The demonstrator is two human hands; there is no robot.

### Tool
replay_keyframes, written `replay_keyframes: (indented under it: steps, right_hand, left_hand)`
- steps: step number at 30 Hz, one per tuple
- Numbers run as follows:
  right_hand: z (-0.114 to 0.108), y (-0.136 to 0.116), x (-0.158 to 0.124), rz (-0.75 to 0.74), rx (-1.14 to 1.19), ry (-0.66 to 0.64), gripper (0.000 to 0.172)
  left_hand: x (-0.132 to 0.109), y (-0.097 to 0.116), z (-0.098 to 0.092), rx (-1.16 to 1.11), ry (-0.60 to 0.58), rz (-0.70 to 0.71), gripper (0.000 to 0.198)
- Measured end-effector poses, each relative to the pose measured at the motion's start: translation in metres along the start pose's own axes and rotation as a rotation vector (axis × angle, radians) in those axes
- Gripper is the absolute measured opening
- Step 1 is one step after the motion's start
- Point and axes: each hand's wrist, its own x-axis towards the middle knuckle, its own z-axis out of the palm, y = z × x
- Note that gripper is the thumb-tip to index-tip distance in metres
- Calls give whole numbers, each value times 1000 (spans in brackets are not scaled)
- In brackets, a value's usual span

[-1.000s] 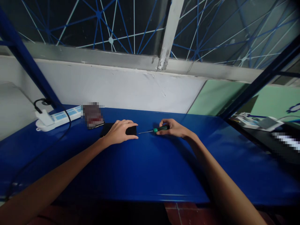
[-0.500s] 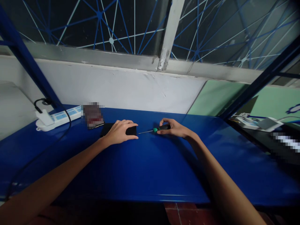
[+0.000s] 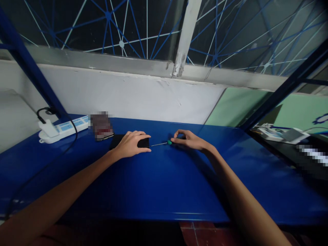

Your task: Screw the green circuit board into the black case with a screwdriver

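My left hand (image 3: 132, 144) is wrapped over a flat black object (image 3: 143, 142) lying on the blue table, its thumb and fingers on either edge. Right of it, my right hand (image 3: 188, 139) pinches the handle of a screwdriver with a green collar (image 3: 169, 142). The thin metal shaft (image 3: 159, 144) points left, and its tip is at the black object's right end; whether it touches cannot be made out. My fingers hide most of the dark handle.
On the blue table (image 3: 143, 188), a white power strip (image 3: 69, 128) with a plug and black cable (image 3: 74, 136) lies at left, beside a blurred dark item (image 3: 101, 126). White devices (image 3: 287, 135) stand on a black surface at right. A wall rises behind.
The fingers of my right hand have shifted on the screwdriver handle, covering more of it. My left hand and the black object have not visibly moved.
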Motion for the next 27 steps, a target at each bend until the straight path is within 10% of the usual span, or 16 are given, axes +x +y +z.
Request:
replay_keyframes:
  steps: [27]
  right_hand:
    - [2, -2, 0, -98, -133, 92, 56]
  left_hand:
    - [-1, -1, 1, 15, 5, 3, 63]
